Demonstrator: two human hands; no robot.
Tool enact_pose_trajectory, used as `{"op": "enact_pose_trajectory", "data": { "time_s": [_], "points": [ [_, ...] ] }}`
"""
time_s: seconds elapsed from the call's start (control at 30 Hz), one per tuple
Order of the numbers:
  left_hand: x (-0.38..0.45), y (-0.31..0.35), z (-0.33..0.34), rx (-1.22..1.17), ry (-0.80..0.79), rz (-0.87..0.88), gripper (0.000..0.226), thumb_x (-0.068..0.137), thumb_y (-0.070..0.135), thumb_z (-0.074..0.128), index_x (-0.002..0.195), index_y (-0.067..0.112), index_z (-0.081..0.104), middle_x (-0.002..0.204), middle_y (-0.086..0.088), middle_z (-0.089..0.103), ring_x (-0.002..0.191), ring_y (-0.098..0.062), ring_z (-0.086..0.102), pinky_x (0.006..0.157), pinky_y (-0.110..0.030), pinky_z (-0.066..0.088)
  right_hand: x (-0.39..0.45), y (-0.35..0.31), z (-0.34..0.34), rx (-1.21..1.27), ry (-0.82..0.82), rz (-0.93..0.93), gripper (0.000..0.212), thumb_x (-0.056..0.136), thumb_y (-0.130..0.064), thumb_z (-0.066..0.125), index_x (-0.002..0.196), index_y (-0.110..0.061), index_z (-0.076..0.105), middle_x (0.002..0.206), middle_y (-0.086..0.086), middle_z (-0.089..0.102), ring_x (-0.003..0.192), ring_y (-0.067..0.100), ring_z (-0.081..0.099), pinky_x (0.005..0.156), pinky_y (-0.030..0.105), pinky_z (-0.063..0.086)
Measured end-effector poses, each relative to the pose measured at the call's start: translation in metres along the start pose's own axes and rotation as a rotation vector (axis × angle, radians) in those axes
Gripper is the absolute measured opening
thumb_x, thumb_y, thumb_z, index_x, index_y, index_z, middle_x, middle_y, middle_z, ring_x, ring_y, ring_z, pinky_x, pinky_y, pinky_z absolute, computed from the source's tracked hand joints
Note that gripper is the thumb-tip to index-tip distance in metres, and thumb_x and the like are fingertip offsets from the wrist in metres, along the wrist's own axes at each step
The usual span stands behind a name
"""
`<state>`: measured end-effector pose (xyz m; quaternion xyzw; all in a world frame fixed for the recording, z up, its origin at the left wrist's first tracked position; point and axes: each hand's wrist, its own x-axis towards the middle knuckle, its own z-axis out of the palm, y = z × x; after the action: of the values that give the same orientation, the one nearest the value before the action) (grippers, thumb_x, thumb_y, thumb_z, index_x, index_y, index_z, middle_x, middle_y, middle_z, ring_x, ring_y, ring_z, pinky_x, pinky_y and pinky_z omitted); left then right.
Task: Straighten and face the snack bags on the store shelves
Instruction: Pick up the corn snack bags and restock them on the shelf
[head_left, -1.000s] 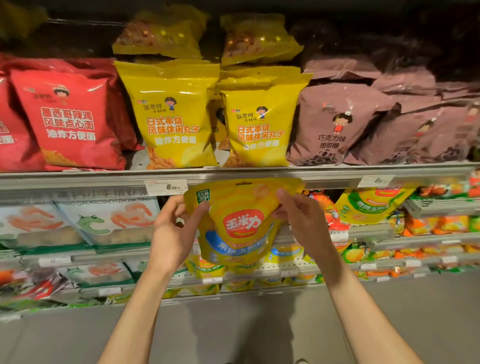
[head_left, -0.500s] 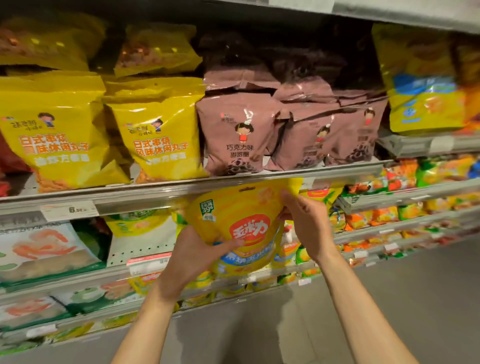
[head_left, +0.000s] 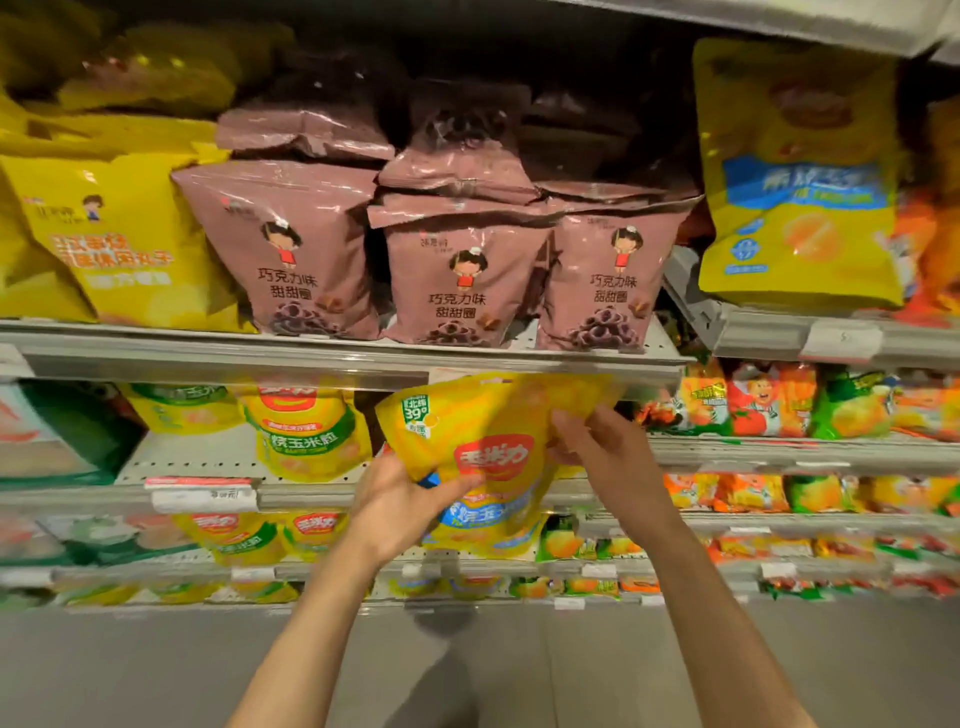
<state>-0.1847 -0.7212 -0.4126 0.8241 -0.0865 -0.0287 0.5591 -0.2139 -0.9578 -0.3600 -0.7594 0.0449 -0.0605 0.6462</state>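
Gripping yellow corn bag (head_left: 483, 441) both hands, top touching shelf edge (head_left: 363, 364)

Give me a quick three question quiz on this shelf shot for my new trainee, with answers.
1. True or false: the yellow corn bag is held by both hands.
2. What colour are the three front bags standing on the shelf directly above it?
3. Which hand holds the bag's upper right edge? A left hand, B right hand.

Key: 1 true. 2 brown, the chocolate ring bags. 3 B.
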Motion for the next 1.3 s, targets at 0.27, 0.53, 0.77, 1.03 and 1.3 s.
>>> {"op": "enact_pose_trajectory", "data": {
  "time_s": [0.27, 0.53, 0.77, 1.03, 1.3],
  "points": [
    [-0.002, 0.025, 0.020, -0.124, 0.016, -0.042, 0.046, 0.060, 0.065, 0.087, 0.100, 0.047, 0.074, 0.095, 0.005, 0.080, 0.093, -0.022, 0.076, 0.084, -0.053, 0.061, 0.015, 0.042, -0.022, -0.070, -0.141, 0.128, 0.089, 0.067, -0.066, 0.084, 0.119, 0.001, 0.058, 0.110, 0.033, 0.065, 0.095, 0.051, 0.064, 0.080, 0.066, 0.052],
    [-0.002, 0.009, 0.015, -0.028, 0.133, -0.067, 0.028, 0.070, 0.045, 0.086, 0.088, 0.026, 0.076, 0.081, 0.005, 0.079, 0.080, -0.018, 0.076, 0.077, -0.050, 0.062, 0.021, 0.053, -0.033, -0.078, -0.175, 0.169, 0.029, 0.088, -0.037, 0.075, 0.114, -0.028, 0.065, 0.115, -0.005, 0.070, 0.096, 0.011, 0.072, 0.081, 0.028, 0.058],
    [-0.003, 0.000, 0.005, -0.032, 0.199, -0.066, 0.037, 0.071, 0.055, 0.085, 0.087, 0.022, 0.079, 0.078, 0.001, 0.079, 0.078, -0.028, 0.076, 0.074, -0.055, 0.061, 0.038, 0.071, -0.040, -0.155, 0.256, 0.096, 0.031, 0.095, -0.026, 0.069, 0.120, -0.027, 0.050, 0.099, -0.019, 0.059, 0.081, -0.019, 0.060, 0.081, 0.016, 0.045],
    [-0.008, 0.011, 0.003, -0.041, 0.195, -0.043, 0.017, 0.073, 0.036, 0.085, 0.081, 0.048, 0.075, 0.082, 0.026, 0.076, 0.082, -0.001, 0.074, 0.081, -0.040, 0.061, 0.069, 0.090, -0.034, -0.212, 0.311, 0.084, 0.064, 0.068, -0.067, 0.080, 0.110, -0.023, 0.061, 0.107, 0.003, 0.070, 0.098, 0.019, 0.068, 0.088, 0.047, 0.056],
    [-0.011, 0.009, 0.000, -0.025, 0.219, -0.054, 0.012, 0.071, 0.041, 0.084, 0.079, 0.041, 0.075, 0.085, 0.019, 0.078, 0.084, -0.009, 0.076, 0.080, -0.048, 0.062, 0.088, 0.093, -0.035, -0.145, 0.238, 0.133, 0.073, 0.056, -0.058, 0.093, 0.117, -0.043, 0.057, 0.109, -0.010, 0.071, 0.095, 0.018, 0.073, 0.074, 0.048, 0.063]
  ]
}}
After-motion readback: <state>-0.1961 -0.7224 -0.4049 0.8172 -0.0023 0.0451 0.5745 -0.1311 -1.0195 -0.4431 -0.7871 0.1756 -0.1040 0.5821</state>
